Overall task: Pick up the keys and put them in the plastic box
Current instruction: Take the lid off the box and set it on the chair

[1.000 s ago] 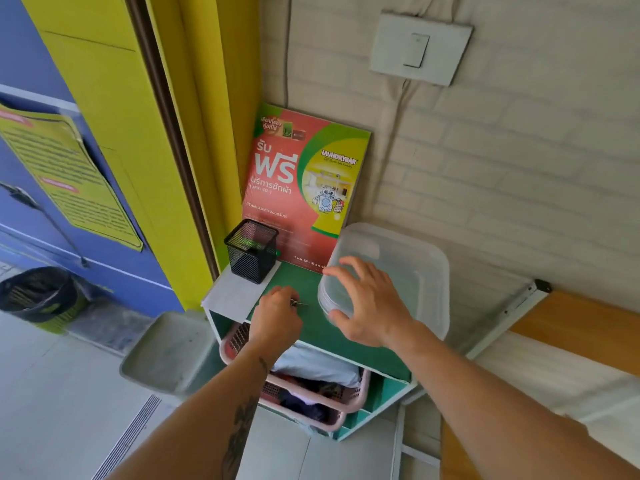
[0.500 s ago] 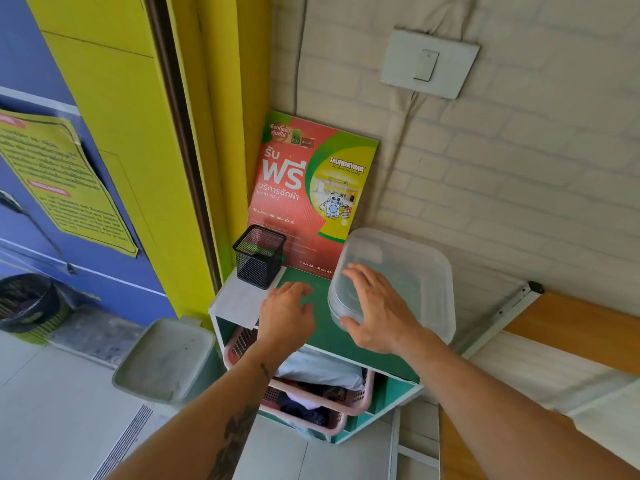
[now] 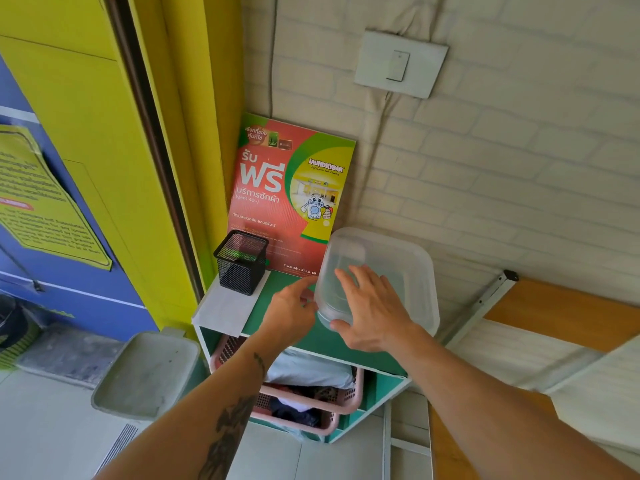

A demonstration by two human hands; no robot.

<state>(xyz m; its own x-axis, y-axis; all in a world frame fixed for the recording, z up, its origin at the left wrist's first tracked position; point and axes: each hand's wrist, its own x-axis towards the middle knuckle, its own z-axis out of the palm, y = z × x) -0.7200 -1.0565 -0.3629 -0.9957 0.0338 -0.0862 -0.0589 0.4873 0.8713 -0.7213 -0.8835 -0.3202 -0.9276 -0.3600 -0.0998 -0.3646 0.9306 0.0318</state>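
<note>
The translucent plastic box (image 3: 398, 258), its lid on, stands on the right side of the green shelf top (image 3: 263, 306). My right hand (image 3: 370, 313) lies spread on the lid, thumb hooked at the near left corner. My left hand (image 3: 291, 306) is curled against the box's left edge, index finger touching the rim. The keys are hidden inside that hand; I see none lying on the shelf.
A black mesh pen cup (image 3: 240, 261) stands at the shelf's back left on white paper. A red and green laundry poster (image 3: 291, 188) leans on the wall behind. A pink basket (image 3: 346, 400) sits below, a grey bin lid (image 3: 145, 372) to the left.
My left hand, a fist with a metal tip sticking out, moved right across the shelf to the box's edge. My right hand stayed on the lid.
</note>
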